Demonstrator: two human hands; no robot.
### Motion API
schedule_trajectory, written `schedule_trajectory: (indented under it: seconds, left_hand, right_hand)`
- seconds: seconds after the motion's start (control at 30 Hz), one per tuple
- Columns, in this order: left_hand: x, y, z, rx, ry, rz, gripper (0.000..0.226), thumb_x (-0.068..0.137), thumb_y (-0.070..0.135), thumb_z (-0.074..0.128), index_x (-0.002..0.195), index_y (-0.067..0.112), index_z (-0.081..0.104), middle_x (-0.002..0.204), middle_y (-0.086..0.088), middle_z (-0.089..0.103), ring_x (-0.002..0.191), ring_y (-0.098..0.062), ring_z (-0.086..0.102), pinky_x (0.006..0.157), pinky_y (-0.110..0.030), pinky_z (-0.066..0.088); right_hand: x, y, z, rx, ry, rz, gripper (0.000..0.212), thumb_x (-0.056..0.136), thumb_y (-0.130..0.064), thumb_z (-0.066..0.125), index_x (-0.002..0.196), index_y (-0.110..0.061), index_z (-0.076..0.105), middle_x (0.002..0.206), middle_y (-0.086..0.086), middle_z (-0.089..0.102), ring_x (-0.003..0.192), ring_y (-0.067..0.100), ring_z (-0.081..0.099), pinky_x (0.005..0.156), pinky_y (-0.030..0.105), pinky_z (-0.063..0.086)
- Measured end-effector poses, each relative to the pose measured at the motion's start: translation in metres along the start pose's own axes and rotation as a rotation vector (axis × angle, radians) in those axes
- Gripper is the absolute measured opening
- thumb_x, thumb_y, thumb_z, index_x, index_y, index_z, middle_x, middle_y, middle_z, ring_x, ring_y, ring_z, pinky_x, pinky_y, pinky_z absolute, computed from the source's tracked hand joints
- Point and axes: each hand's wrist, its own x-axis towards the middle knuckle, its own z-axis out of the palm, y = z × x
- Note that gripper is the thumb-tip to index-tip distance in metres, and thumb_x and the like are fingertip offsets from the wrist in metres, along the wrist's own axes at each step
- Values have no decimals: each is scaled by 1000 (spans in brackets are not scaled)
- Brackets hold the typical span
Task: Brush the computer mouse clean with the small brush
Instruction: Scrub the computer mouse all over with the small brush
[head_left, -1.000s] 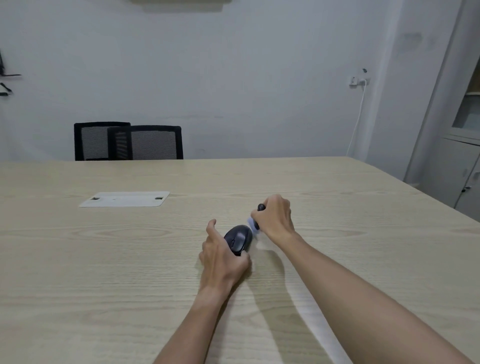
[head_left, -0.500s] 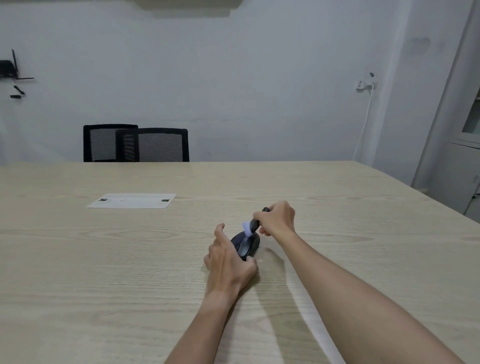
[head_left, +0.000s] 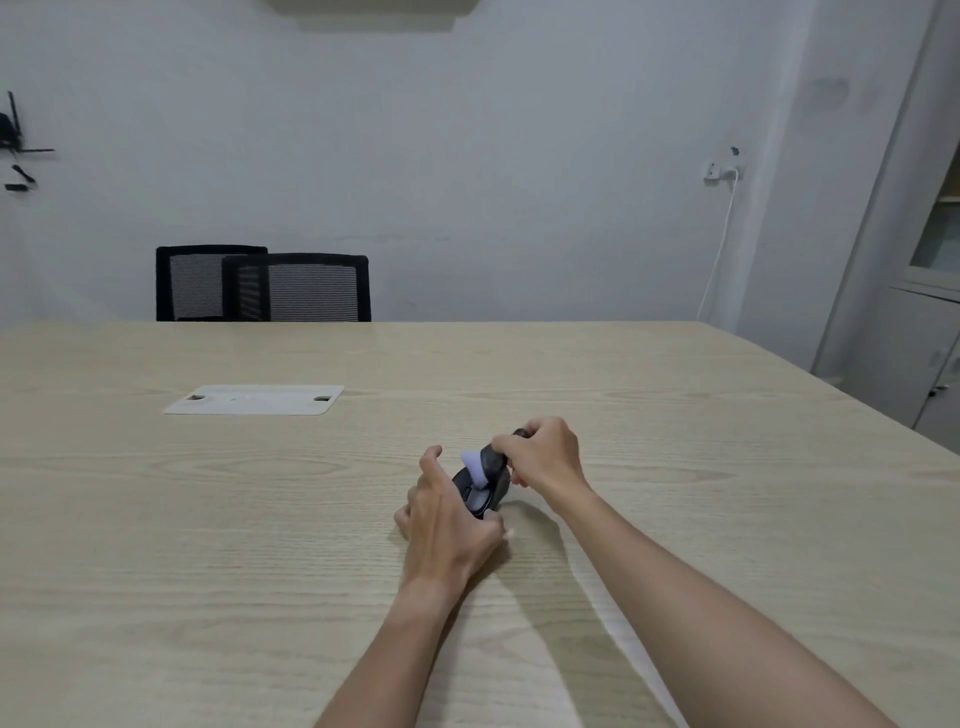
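Note:
A dark computer mouse (head_left: 475, 499) rests on the light wooden table (head_left: 260, 519), tipped up on one side. My left hand (head_left: 447, 525) grips it from the near left, thumb raised beside it. My right hand (head_left: 543, 457) is closed around the black handle of a small brush (head_left: 491, 457). The brush's pale lavender bristles (head_left: 475, 467) press onto the top of the mouse. The near part of the mouse is hidden behind my left hand.
A white cable-port plate (head_left: 254, 400) is set into the table at the far left. Two black mesh chairs (head_left: 265, 288) stand behind the far edge. A grey cabinet (head_left: 914, 291) is at the right, past the table's right edge.
The brush went from the right side of the mouse onto its top. The left hand tilted the mouse upward. The view shifted slightly.

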Motion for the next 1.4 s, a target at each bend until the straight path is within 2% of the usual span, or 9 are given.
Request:
schedule_trajectory:
  seconds: [0.13,0.23,0.47,0.57,0.7,0.87,1.07,1.27,1.4]
  left_hand:
    - [1,-1,1,-15,12,-11,84,66,30,63,136,20,16,107,-2,57,108,-25,52,92,-41,30]
    - [3,-3,2,-56,14,-10,86,66,37,66,134,23,16,104,0,61,105,-24,54,89,-42,32]
    - [5,-1,1,-58,45,-4,99,61,40,78,137,15,19,80,14,60,99,-19,60,89,-49,41]
    - [3,-1,-1,-83,52,-34,99,62,42,78,137,16,19,90,9,61,103,-21,57,91,-47,38]
    - [3,-1,-2,-82,34,-54,101,58,46,77,136,20,18,97,0,62,102,-24,58,90,-48,39]
    - [5,-1,-1,-69,46,-62,108,56,45,81,139,16,18,110,-1,61,108,-25,58,90,-47,39]
    - [2,-1,-3,-77,49,-75,101,55,53,73,135,24,18,101,0,61,104,-23,56,92,-48,38]
    - [2,1,-4,-74,39,-78,103,56,46,76,137,20,19,109,-2,59,109,-25,54,93,-47,37]
    - [0,4,-4,-54,42,-64,101,60,49,76,138,17,19,114,-4,57,113,-25,52,93,-47,37]
  right_hand:
    - [4,3,-5,-91,169,-93,36,65,-3,66,51,-11,34,51,3,33,50,19,30,44,27,26]
    - [-3,-4,-7,-38,173,-169,35,67,-2,66,50,-11,36,47,0,36,44,12,28,41,23,27]
    - [-18,-15,15,-19,-211,-168,28,67,-7,73,59,-13,47,57,-1,51,48,17,51,44,24,42]
    - [-10,-8,12,-79,-148,-180,26,63,-12,74,60,-11,48,61,2,48,56,18,47,50,30,43]
    - [-11,-5,5,-96,54,-272,26,72,-8,70,60,-9,48,56,0,46,51,12,37,43,16,32]
    - [-23,1,11,-94,-28,-284,34,72,-11,75,54,-14,46,54,-7,47,51,7,41,44,12,32]
    - [-15,16,-1,-67,189,-324,28,76,-12,74,63,0,52,57,-2,50,54,12,41,50,17,34]
    - [-24,22,0,16,58,-252,34,75,-14,77,55,-17,49,53,-9,49,51,11,46,52,20,36]
    - [-16,25,-2,-90,134,-265,26,78,-13,74,63,-3,55,58,-3,50,55,11,42,50,17,31]
